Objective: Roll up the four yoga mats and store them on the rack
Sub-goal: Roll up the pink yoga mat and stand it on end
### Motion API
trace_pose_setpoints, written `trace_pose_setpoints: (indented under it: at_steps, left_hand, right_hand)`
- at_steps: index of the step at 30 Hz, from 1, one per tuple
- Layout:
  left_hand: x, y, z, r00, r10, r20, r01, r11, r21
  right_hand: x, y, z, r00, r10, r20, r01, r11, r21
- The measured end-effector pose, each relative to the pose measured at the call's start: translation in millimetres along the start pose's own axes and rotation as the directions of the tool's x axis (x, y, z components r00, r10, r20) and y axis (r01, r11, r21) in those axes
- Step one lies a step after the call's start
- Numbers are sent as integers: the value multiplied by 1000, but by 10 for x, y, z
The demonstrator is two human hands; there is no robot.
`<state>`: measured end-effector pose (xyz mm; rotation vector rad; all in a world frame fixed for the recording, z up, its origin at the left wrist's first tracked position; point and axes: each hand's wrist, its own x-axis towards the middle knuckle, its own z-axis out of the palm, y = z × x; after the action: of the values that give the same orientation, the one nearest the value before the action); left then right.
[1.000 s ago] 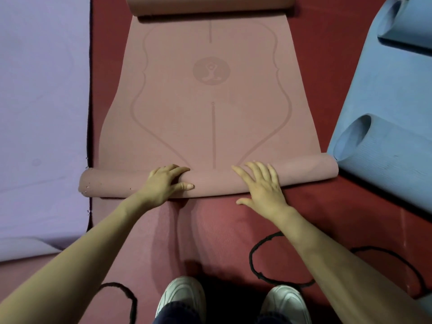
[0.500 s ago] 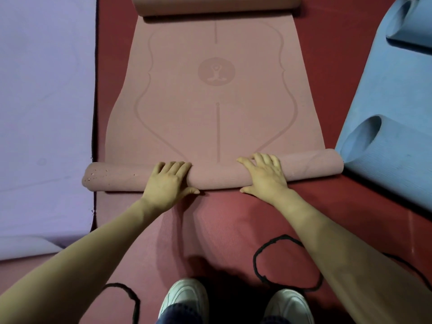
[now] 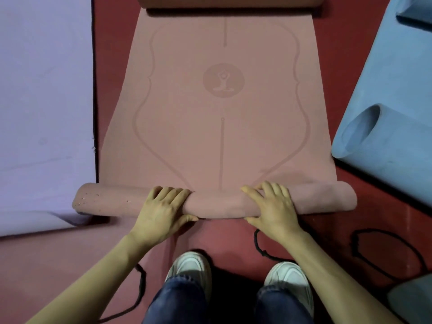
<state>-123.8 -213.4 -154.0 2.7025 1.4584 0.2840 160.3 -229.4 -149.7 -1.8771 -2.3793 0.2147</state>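
Observation:
A dusty pink yoga mat [image 3: 222, 141] with a printed figure lies on the red floor ahead of me. Its near end is wound into a roll [image 3: 215, 204] lying crosswise. My left hand [image 3: 161, 211] grips the roll left of centre, fingers curled over the top and thumb on the near side. My right hand [image 3: 273, 206] grips it right of centre the same way. The mat's far end [image 3: 229, 1] curls up at the top edge. A purple mat [image 3: 44, 101] lies flat on the left. A blue mat [image 3: 397, 66] lies on the right with its near end loosely rolled [image 3: 360, 132]. No rack is in view.
My two white shoes [image 3: 189, 267] stand just behind the roll. Loops of black cord [image 3: 385, 235] lie on the red floor to the right, and more cord [image 3: 140, 288] lies near my left arm. A grey-blue object [image 3: 411, 298] shows at the bottom right corner.
The pink roll has moved forward and grown a little thicker. Both hands have shifted from resting flat on it to curling over its top.

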Motion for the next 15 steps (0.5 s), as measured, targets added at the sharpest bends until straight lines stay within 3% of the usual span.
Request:
trace_pose_setpoints:
  at_steps: [6,10,15]
  left_hand:
    - [-160,163,2,997,-41,71,45,997,-59]
    - [-31,32,-38,981,-44,190,66,992,-107]
    - [78,-18,-99,955,-98,279,152,972,-177]
  right_hand:
    - [-304,-2,74,1000,-9,-21,10,999,41]
    - [-500,45,96,996,80,-40,-75,992,98]
    - [-205,146,-2,986,132,97,-149,968,200]
